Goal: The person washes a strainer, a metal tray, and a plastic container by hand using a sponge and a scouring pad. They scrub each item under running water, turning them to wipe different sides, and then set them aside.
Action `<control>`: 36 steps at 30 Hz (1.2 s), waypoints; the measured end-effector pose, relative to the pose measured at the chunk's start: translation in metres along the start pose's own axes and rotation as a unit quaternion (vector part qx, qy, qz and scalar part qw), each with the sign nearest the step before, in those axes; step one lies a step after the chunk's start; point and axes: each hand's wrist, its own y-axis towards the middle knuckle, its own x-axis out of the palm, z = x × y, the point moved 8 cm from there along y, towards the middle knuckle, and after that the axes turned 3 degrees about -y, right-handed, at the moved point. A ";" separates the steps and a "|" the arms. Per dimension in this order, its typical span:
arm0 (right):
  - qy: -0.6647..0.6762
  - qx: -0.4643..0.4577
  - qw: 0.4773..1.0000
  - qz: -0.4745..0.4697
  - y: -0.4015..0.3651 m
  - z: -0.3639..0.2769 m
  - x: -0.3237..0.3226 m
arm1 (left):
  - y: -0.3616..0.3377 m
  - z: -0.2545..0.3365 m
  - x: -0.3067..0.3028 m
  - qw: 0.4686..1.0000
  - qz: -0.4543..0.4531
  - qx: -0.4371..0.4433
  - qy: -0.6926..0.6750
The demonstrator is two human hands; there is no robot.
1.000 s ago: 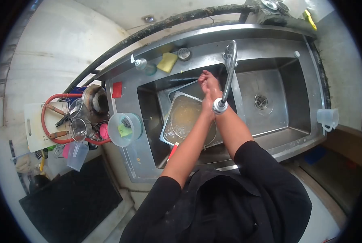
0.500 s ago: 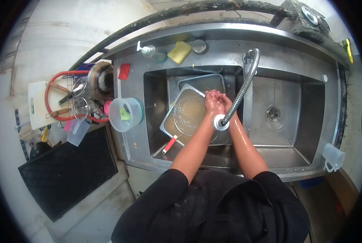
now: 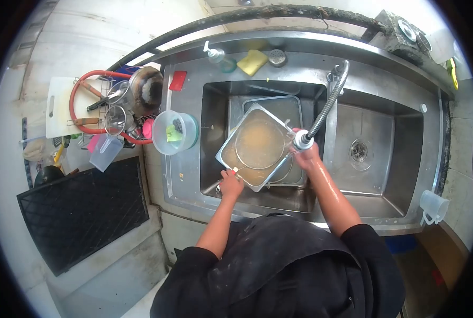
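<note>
My left hand (image 3: 231,184) is closed around a red-handled utensil (image 3: 235,170) at the near left edge of a square metal tray (image 3: 227,147). The fingers cover most of its handle. My right hand (image 3: 306,155) is wrapped around the spray head (image 3: 302,140) of the faucet, by the tray's right corner; the spray head hides some of its fingers. Cloudy, tan water fills the tray, and a round metal rim (image 3: 238,153) lies in it. The tray sits askew over another metal tray (image 3: 300,106) in the left sink basin (image 3: 211,116).
The flexible faucet hose (image 3: 329,108) arches over the divider beside the right basin (image 3: 374,180). A soap pump bottle (image 3: 221,60), yellow sponge (image 3: 252,62) and red pad (image 3: 177,80) line the back ledge. A plastic tub (image 3: 165,146) stands left; a clear jug (image 3: 434,206) stands right.
My hands were together under the spray head and have parted. The left moved down-left onto the red handle; the right took hold of the spray head. The view has shifted slightly.
</note>
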 end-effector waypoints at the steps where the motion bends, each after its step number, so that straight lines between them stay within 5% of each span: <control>1: -0.015 -0.096 0.995 0.029 -0.023 -0.029 0.022 | -0.002 0.000 0.001 0.999 -0.037 0.021 0.028; 4: -0.085 -0.310 0.943 -0.086 -0.051 -0.073 0.039 | 0.020 -0.013 0.008 0.992 -0.010 0.078 0.098; 5: -0.090 -0.314 0.941 -0.089 -0.069 -0.086 0.061 | 0.038 -0.027 0.020 0.993 -0.007 0.080 0.092; 7: -0.262 -0.462 0.836 -0.133 -0.119 -0.105 0.119 | 0.060 -0.046 0.064 0.972 -0.128 0.167 -0.105; 10: -0.398 -0.451 0.786 -0.142 -0.112 -0.084 0.135 | 0.042 -0.040 0.041 0.917 -0.249 0.142 -0.278; 12: -0.372 -0.423 0.818 -0.115 -0.109 -0.065 0.144 | 0.031 -0.027 0.020 0.892 -0.248 0.172 -0.337; 15: -0.268 -0.380 0.882 -0.072 -0.095 -0.046 0.146 | 0.020 -0.016 -0.004 0.866 -0.298 0.107 -0.387; 19: -0.232 -0.344 0.904 -0.100 -0.085 -0.039 0.150 | 0.033 -0.017 0.015 0.857 -0.346 0.032 -0.380; 26: -0.322 -0.356 0.877 -0.027 -0.071 -0.041 0.122 | 0.040 -0.026 0.044 0.795 -0.421 0.088 -0.428; 32: -0.482 -0.390 0.782 0.055 -0.079 -0.048 0.107 | 0.029 -0.019 0.025 0.766 -0.409 0.067 -0.492; 33: -0.581 -0.511 0.587 0.237 -0.118 -0.059 0.120 | 0.038 -0.021 0.045 0.758 -0.416 0.085 -0.495; 34: -0.620 -0.587 0.336 0.398 -0.161 -0.055 0.149 | 0.037 -0.021 0.044 0.755 -0.412 0.088 -0.503; 35: -0.621 -0.593 0.331 0.391 -0.177 -0.043 0.178 | 0.035 -0.022 0.041 0.767 -0.402 0.090 -0.492; 36: -0.622 -0.626 0.395 0.257 -0.189 -0.019 0.221 | 0.032 -0.024 0.037 0.779 -0.393 0.090 -0.481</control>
